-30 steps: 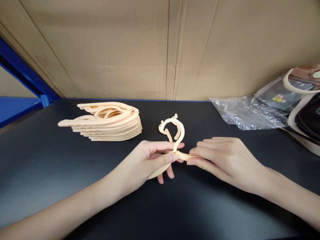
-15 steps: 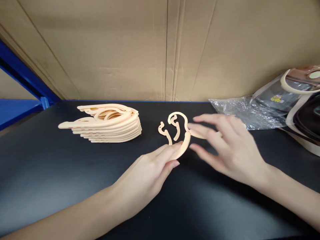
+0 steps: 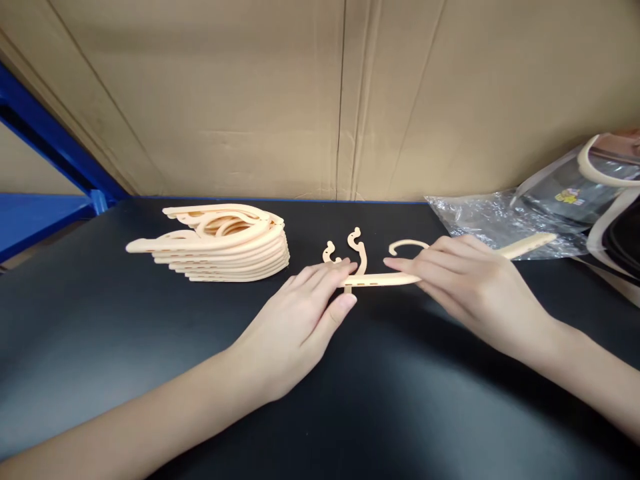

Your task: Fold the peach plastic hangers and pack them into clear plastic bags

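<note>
Between my hands is a cream plastic folding hanger point(image 3: 385, 280), its arms spread sideways and its curved hook pointing away from me. My left hand point(image 3: 300, 320) pinches the left arm between thumb and fingers. Around the hanger's middle and right arm, my right hand point(image 3: 465, 287) is closed, hiding the joint. Just beyond my left fingertips lie two small cream hooked pieces point(image 3: 361, 252), one partly covered by my fingers. Farther left, a stack of folded cream hangers point(image 3: 235, 257) rests on the black tabletop point(image 3: 150, 347).
A crinkled clear plastic bag point(image 3: 480, 213) lies at the right, beside clear bags with cream trim point(image 3: 555, 193). Tall cardboard point(image 3: 225, 100) stands behind the table. A blue metal frame point(image 3: 55, 140) rises at the left.
The hanger has turned flatter, with its arms now spread outward and its hook shifted right. My right hand has closed from spread fingers onto it. The view has shifted slightly.
</note>
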`<control>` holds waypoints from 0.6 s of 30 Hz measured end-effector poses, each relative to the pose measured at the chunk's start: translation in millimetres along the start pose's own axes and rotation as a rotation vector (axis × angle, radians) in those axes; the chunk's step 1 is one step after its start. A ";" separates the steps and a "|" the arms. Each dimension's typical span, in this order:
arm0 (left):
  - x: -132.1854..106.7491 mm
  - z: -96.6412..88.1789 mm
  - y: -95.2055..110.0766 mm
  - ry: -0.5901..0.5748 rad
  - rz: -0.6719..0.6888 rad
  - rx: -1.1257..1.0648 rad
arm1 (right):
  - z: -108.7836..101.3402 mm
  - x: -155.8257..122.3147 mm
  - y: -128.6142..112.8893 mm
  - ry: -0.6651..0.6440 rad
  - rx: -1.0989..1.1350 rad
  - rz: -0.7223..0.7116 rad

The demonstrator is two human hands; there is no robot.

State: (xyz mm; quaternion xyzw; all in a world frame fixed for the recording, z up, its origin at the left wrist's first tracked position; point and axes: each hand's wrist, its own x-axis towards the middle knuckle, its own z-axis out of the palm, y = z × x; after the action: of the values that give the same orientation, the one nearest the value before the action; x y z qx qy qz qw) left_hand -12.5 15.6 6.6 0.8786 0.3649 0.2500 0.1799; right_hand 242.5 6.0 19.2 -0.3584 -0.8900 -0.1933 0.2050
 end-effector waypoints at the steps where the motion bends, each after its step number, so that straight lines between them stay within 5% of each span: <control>1: 0.3 0.7 -1.4 -0.029 0.012 0.063 | 0.6 -0.7 1.2 -0.003 0.014 0.016; 11: -1.2 -2.9 -1.7 0.090 0.022 0.492 | -5.1 2.2 -3.7 0.040 0.075 0.185; 18: -3.7 -2.8 -3.8 -0.014 -0.086 0.456 | -3.2 5.5 -8.0 0.061 0.096 0.112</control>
State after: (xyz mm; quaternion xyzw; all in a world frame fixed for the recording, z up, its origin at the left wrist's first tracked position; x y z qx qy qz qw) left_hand -18.4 15.8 5.8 0.8819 0.4477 0.1471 -0.0106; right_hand 233.9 2.1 23.1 -0.3915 -0.8701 -0.1492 0.2595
